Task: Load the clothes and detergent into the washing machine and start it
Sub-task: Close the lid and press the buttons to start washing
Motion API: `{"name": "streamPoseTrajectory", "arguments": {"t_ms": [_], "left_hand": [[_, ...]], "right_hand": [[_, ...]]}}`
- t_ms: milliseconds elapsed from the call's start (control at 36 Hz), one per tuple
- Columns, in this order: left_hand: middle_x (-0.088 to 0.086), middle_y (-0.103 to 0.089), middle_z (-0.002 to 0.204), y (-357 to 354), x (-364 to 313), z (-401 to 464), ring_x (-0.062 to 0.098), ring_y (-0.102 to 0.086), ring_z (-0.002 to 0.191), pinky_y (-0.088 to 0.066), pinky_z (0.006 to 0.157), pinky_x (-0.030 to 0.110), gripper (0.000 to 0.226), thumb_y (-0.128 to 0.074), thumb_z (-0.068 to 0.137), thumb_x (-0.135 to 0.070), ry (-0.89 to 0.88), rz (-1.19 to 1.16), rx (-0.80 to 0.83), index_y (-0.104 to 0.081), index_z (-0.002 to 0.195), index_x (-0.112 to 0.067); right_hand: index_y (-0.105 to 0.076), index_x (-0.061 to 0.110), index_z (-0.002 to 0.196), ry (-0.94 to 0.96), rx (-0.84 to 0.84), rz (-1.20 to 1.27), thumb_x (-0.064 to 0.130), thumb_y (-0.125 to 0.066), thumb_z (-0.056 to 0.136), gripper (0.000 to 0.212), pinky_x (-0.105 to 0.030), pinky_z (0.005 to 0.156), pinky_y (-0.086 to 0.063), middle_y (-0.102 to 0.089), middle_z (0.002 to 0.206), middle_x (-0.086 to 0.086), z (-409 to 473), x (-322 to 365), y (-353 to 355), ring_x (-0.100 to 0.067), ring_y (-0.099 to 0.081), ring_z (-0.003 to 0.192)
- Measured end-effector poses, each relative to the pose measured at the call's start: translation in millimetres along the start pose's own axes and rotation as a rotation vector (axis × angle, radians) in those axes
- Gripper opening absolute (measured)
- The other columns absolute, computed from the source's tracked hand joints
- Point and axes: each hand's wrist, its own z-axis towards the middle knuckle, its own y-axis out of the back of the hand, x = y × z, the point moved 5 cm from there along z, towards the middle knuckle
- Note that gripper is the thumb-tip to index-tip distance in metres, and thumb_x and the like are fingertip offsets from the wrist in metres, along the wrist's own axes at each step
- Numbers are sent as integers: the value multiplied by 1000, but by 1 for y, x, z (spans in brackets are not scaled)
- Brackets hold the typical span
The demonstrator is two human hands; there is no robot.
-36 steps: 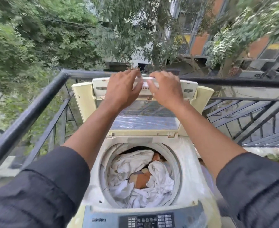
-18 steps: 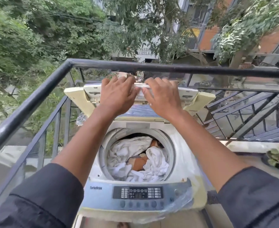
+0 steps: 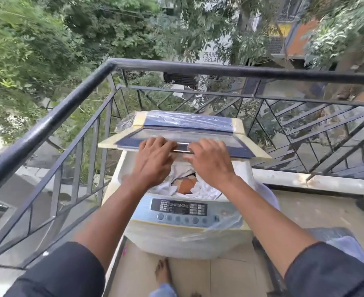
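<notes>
On tiled balcony floor [image 3: 230,275] by railing [image 3: 48,123]: washing machine [image 3: 183,239], lid [image 3: 226,143] half shut over clothes [image 3: 204,189]; left grip [image 3: 153,159], right grip [image 3: 211,161] splayed flat atop.

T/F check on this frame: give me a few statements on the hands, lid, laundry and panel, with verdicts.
1. The left hand and right hand both rest on the front edge of the lid. True.
2. The lid is fully shut. False: it is partly lowered, and the clothes show beneath it.
3. The clothes are all white. False: an orange piece lies among the white ones.
4. The control panel is on the side nearest the person. True.
</notes>
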Motion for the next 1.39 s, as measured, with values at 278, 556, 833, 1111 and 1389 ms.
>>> {"name": "streamPoseTrajectory", "arguments": {"t_ms": [278, 556, 833, 1111, 1389], "left_hand": [[6, -64, 123, -66, 1, -55, 34, -54, 119, -40, 98, 42, 32, -60, 100, -21, 109, -44, 206, -67, 130, -26], [12, -64, 114, -101, 8, -73, 40, -56, 106, -42, 91, 44, 35, -54, 90, -12, 101, -40, 239, -69, 121, -19], [7, -62, 132, -127, 20, -84, 34, -52, 128, -33, 116, 43, 74, -33, 88, -63, 95, -89, 326, -59, 144, -22], [10, -43, 151, -138, 24, -99, 36, -37, 143, -14, 130, 52, 140, -47, 59, -103, -112, 3, 336, -26, 169, -19], [12, -47, 146, -141, 27, -102, 38, -41, 139, -11, 129, 54, 148, -51, 52, -105, -160, 11, 261, -30, 167, -15]], "right_hand": [[-60, 30, 98, -46, 248, 108, 56, -67, 91, 28, -41, 87, -42, -65, 96, 4, -63, 15, -64, -22, -62, 95], [-60, 29, 106, -103, 329, 145, 33, -61, 101, 6, -41, 93, -44, -64, 102, 1, -87, 23, -94, -24, -60, 101], [-54, 21, 142, -192, 342, 233, 4, -49, 92, 54, -38, 108, -36, -60, 128, 1, -113, 28, -110, -24, -54, 123], [-34, 14, 160, -287, 287, 242, 24, -49, 106, 57, -44, 128, -21, -31, 167, -10, -141, 35, -122, -29, -27, 156], [-31, 15, 161, -528, 282, 100, 42, -42, 106, 61, -48, 124, -29, -24, 170, -10, -208, -4, -113, -30, -24, 157]]}}
